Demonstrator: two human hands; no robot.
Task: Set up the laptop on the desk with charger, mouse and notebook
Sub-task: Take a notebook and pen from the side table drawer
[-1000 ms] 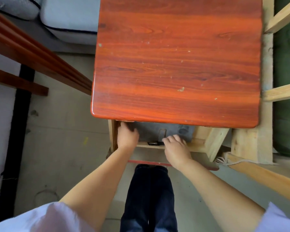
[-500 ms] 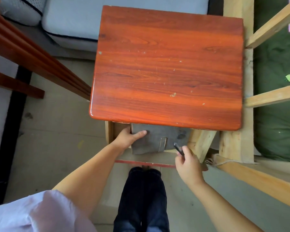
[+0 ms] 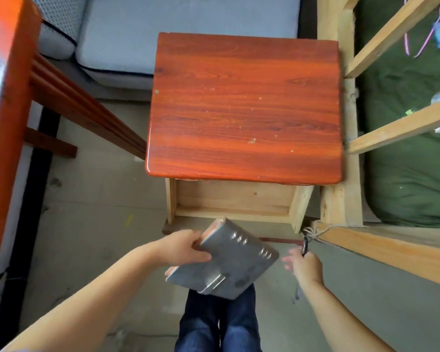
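My left hand (image 3: 186,247) grips a grey notebook (image 3: 229,265) with a clasp strap by its left edge, holding it tilted above my knees in front of the desk. My right hand (image 3: 304,262) holds a thin black pen (image 3: 304,246) upright, just right of the notebook. The red-brown desk top (image 3: 244,107) is bare. Below its front edge the pale wooden drawer (image 3: 234,201) stands pulled out with nothing visible inside. No laptop, charger or mouse is in view.
A grey cushioned seat (image 3: 163,34) lies behind the desk. A pale wooden bed frame (image 3: 341,199) with green bedding (image 3: 412,174) stands close on the right. Red-brown wooden rails (image 3: 81,102) run along the left. My jeans-clad legs (image 3: 219,321) are below the notebook.
My left hand has lifted the notebook out of the drawer and drawn it back toward me. My right hand has pulled back with the pen. The drawer now shows its bare bottom.
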